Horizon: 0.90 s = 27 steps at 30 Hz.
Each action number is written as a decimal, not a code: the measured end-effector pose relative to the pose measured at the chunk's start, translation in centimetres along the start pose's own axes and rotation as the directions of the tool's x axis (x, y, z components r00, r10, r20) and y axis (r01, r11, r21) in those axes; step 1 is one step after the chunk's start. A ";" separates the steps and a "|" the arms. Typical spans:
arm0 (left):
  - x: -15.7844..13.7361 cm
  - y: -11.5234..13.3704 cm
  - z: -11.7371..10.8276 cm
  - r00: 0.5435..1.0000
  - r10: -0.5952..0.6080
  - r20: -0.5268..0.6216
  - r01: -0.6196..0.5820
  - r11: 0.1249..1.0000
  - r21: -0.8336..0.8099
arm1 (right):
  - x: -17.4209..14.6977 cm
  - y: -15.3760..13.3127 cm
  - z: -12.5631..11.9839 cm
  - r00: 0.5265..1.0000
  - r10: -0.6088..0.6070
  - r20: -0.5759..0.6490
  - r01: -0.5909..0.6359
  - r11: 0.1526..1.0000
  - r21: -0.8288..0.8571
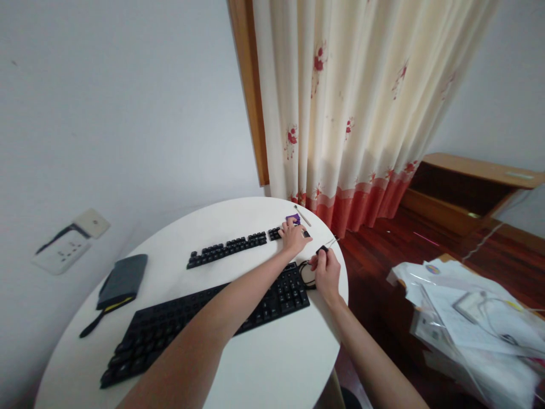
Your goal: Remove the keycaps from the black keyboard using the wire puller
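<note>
My left hand (293, 236) reaches across the table, fingers apart, over the right end of a line of loose black keycaps (242, 244). Just beyond its fingertips is a small purple packet (293, 218). A single black keycap (305, 233) shows beside my left thumb; whether the thumb touches it is unclear. My right hand (327, 272) is closed on a small black piece with thin pale wires (322, 249), perhaps a keycap puller. A black keyboard (272, 304) lies beneath my left forearm, which hides its middle. Its coiled black cable (305, 275) is beside my right hand.
At the far edge of the round white table (264, 363) lies a thin brush (303, 216). A dark grey pouch (123, 279) with a strap is on the left, near the wall. Papers and plastic bags (464, 318) are piled low at right. A curtain (340, 113) hangs behind.
</note>
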State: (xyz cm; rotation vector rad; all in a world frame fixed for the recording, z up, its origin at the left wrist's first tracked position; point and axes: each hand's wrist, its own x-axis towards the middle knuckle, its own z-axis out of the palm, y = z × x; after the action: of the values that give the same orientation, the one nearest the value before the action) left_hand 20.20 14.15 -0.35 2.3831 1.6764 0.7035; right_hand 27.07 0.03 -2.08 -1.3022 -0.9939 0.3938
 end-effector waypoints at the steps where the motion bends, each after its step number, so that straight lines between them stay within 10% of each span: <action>1: 0.0 0.0 0.0 1.000 -0.004 0.000 0.004 1.000 0.010 | 0.0 0.0 0.0 1.000 -0.002 0.002 0.002 1.000 0.003; 27: 1.6 -0.6 0.0 0.998 -0.037 -0.043 0.039 0.998 0.047 | -0.2 -0.3 0.0 0.999 -0.010 0.046 0.011 1.000 -0.011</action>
State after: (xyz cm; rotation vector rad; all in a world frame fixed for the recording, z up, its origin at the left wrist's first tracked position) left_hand 20.14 15.83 -0.15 2.3779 1.7698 0.7198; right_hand 26.86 -0.16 -1.88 -1.3024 -1.0417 0.4121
